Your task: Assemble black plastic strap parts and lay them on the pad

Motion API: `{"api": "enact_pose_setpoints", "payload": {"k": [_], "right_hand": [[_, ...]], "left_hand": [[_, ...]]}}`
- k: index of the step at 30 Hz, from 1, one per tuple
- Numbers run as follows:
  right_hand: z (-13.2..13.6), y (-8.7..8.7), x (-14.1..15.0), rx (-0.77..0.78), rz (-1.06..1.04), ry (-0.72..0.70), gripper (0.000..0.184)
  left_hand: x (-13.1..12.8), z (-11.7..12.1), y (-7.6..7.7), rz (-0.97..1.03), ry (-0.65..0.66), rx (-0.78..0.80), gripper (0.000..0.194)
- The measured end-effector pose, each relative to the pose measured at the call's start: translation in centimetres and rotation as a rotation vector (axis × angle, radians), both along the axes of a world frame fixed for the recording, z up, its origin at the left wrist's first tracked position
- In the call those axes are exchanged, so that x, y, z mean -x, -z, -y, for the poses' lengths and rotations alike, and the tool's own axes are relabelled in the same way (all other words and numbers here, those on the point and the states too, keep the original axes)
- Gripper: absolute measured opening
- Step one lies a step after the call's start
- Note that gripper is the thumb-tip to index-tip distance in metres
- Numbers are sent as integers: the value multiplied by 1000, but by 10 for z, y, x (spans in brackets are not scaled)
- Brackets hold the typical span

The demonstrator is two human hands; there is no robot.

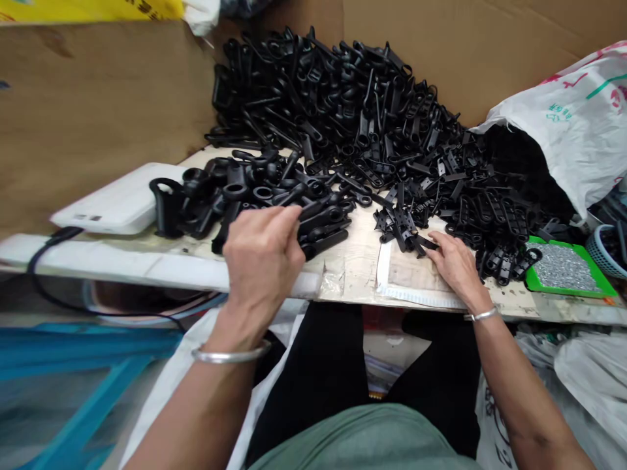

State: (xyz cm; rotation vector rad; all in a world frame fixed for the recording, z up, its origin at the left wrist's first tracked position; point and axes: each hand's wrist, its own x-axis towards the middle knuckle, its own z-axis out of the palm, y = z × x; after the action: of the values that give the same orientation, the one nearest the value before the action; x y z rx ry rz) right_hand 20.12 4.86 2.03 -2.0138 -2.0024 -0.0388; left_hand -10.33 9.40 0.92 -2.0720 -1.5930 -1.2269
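My left hand (264, 254) is closed, knuckles up, over the front edge of the table. Its fingertips are hidden, so whatever is inside it does not show. Right beside it lies a cluster of black plastic handle-like parts (326, 228) with looped ends. My right hand (455, 264) rests low over the tabletop, thumb and fingers together at a small flat black plastic piece (425, 244). That piece lies at the near edge of a loose group of small black clip-like pieces (404, 219).
A tall heap of black plastic parts (333, 98) leans against cardboard (416, 39). On the left stands a white box (117, 199) with a black cable. To the right are a green tray (571, 267) of small silvery pieces, a white bag (582, 124) and a blue-grey basket (607, 251).
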Motion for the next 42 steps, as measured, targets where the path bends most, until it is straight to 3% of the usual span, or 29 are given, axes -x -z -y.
{"api": "enact_pose_setpoints", "payload": {"k": [4, 9, 12, 15, 17, 19, 22, 26, 33, 39, 42], "right_hand": [[-7, 0, 2, 56, 121, -22, 21], [30, -5, -1, 36, 117, 40, 27], [69, 3, -9, -98, -139, 105, 28], [108, 17, -27, -230, -592, 267, 24], [129, 25, -46, -305, -854, 423, 29], [145, 29, -65, -402, -1024, 510, 38], [162, 31, -85, -512, -1131, 548, 45], [165, 32, -94, -520, -1155, 573, 45], [114, 28, -109, -448, -713, 555, 38], [89, 28, -95, -335, -607, 443, 31], [88, 29, -90, -315, -585, 420, 32]], "left_hand": [[16, -38, 4, -31, -110, 111, 28], [-7, -32, -8, 40, -105, -13, 25], [-56, -9, -16, 70, 141, 7, 20], [-125, 17, -21, 43, 624, 305, 20], [-171, 32, -24, -15, 812, 497, 19], [-211, 45, -28, -123, 884, 569, 19], [-254, 58, -31, -187, 862, 568, 19], [-286, 60, -24, -203, 760, 526, 51], [-290, 54, -8, -304, 761, 469, 50], [-252, 54, -10, -307, 739, 481, 47], [-230, 51, -11, -279, 695, 562, 31]]}}
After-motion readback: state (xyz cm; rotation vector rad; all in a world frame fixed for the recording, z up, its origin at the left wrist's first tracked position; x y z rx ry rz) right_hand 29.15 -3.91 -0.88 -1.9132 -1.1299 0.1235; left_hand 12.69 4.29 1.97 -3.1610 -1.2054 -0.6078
